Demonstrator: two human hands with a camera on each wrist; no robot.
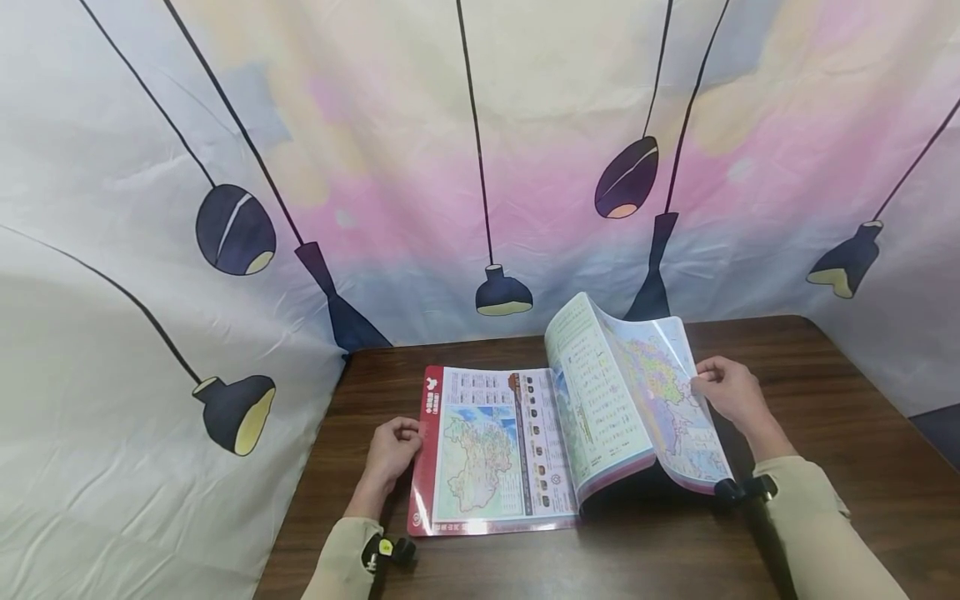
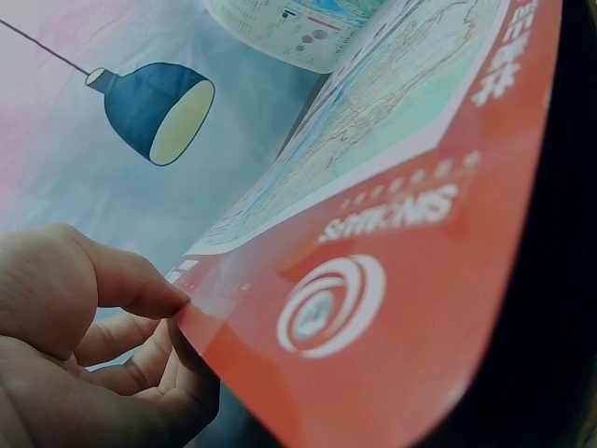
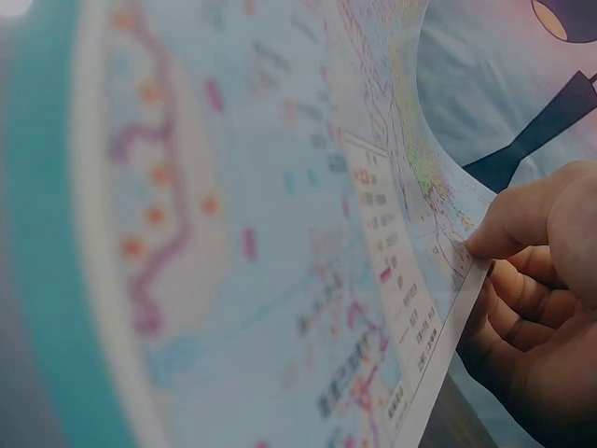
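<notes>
A glossy map atlas (image 1: 487, 442) lies open on a dark wooden table (image 1: 825, 467). Its left page shows a map with a red margin. My left hand (image 1: 392, 454) rests at that red left edge (image 2: 373, 308), thumb on top and fingers curled under it. My right hand (image 1: 731, 392) pinches the outer edge of a raised sheaf of pages (image 1: 637, 392), lifted and curving over the right side. In the right wrist view the thumb (image 3: 522, 219) presses on the page edge (image 3: 438, 317) with the fingers behind it.
A pastel cloth backdrop (image 1: 480, 167) printed with dark hanging lamps surrounds the table at the back and both sides. Bare tabletop shows to the right and in front of the atlas. Both sleeves are beige.
</notes>
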